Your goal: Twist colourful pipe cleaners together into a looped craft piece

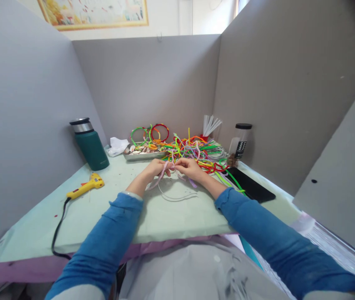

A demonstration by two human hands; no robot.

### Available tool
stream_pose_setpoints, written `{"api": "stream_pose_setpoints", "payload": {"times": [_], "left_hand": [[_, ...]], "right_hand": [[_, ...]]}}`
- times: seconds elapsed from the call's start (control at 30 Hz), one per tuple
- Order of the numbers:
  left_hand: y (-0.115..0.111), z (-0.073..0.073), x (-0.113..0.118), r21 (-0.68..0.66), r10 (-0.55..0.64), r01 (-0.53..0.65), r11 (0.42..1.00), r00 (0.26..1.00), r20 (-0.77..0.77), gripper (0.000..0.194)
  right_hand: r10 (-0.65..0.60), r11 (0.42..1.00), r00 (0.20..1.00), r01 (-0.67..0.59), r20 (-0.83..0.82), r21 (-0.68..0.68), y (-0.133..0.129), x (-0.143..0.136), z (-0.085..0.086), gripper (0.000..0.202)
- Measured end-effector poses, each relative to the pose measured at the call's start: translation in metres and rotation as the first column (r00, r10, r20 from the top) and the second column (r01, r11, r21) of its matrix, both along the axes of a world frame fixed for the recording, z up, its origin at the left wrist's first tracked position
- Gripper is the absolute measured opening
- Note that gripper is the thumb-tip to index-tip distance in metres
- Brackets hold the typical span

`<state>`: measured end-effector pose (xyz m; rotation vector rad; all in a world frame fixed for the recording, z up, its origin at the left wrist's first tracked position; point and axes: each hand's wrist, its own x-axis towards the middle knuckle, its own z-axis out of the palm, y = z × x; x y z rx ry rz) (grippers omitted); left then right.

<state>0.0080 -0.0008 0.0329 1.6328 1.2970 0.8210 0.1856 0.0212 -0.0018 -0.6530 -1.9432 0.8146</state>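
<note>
My left hand [155, 168] and my right hand [190, 168] meet over the middle of the table, both with fingers pinched. Between them they grip a pale pink pipe cleaner [158, 181], part of which trails down below my left hand. Thin pale strands [177, 198] curve over the table under my hands. A short purple piece [192, 182] lies close to my right wrist. Just beyond my hands spreads a tangled pile of coloured pipe cleaners [196, 146]. My fingers hide the exact spot where the pink lengths meet.
A metal tray [142, 156] of small flat pieces stands at the back, with coloured rings [160, 132] behind it. To the left are a green bottle [91, 148], crumpled tissue [117, 146] and a yellow glue gun [86, 186]. A black phone-like slab [252, 185] and clear jar [242, 139] are right.
</note>
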Motion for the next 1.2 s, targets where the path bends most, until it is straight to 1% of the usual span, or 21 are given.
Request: {"api": "stream_pose_setpoints", "payload": {"times": [0.13,0.27,0.37,0.43,0.53,0.63,0.73,0.87,0.93,1.0,1.07,1.2], "left_hand": [[0.003,-0.001,0.001,-0.086,0.033,-0.027,0.996,0.997,0.071,0.047],[0.004,-0.002,0.002,-0.134,0.033,-0.017,0.991,0.993,0.118,0.046],[0.007,-0.004,0.0,-0.143,0.007,0.014,0.99,0.988,0.151,0.051],[0.009,-0.006,-0.003,-0.151,-0.013,0.039,0.988,0.985,0.17,0.058],[0.011,-0.007,-0.004,-0.137,-0.025,0.048,0.989,0.986,0.163,0.065],[0.009,-0.006,-0.001,-0.066,-0.014,0.022,0.998,0.993,0.119,0.062],[0.006,-0.004,0.004,0.014,0.055,-0.056,0.998,0.995,0.078,0.055],[0.005,-0.003,0.005,0.196,0.123,-0.136,0.971,0.989,0.077,0.041],[0.007,-0.005,0.005,0.269,0.114,-0.13,0.954,0.991,0.075,0.035],[0.01,-0.007,0.005,0.331,0.08,-0.091,0.939,0.996,0.048,0.029],[0.013,-0.01,0.005,0.412,0.067,-0.059,0.909,0.998,-0.007,0.026],[0.018,-0.014,0.004,0.594,0.127,-0.027,0.804,0.984,-0.126,0.019]], "right_hand": [[0.01,1.0,1.0,-0.01,-0.008,-0.001,0.001,-0.001,-0.001,0.031],[0.01,1.0,1.0,-0.01,-0.012,-0.002,0.001,-0.001,-0.001,0.031],[0.012,1.0,1.0,-0.012,-0.013,0.006,0.002,-0.001,-0.002,0.029],[0.009,1.0,1.0,-0.009,-0.011,0.008,0.002,-0.001,-0.001,0.027],[-0.014,1.0,1.0,0.014,-0.009,0.006,0.002,-0.001,-0.001,0.027],[-0.055,0.998,0.998,0.055,-0.011,0.005,0.004,0.0,-0.002,0.027],[-0.096,0.995,0.995,0.096,-0.012,-0.02,0.009,0.001,-0.004,0.027],[-0.137,0.989,0.99,0.135,-0.032,-0.057,0.014,0.001,-0.007,0.027],[-0.149,0.987,0.988,0.145,-0.049,-0.068,0.016,0.001,-0.008,0.028],[-0.16,0.985,0.985,0.155,-0.061,-0.078,0.017,0.0,-0.008,0.029],[-0.168,0.983,0.983,0.162,-0.069,-0.087,0.016,0.0,-0.007,0.029],[-0.167,0.981,0.983,0.157,-0.079,-0.11,0.015,-0.001,-0.006,0.028]]}}
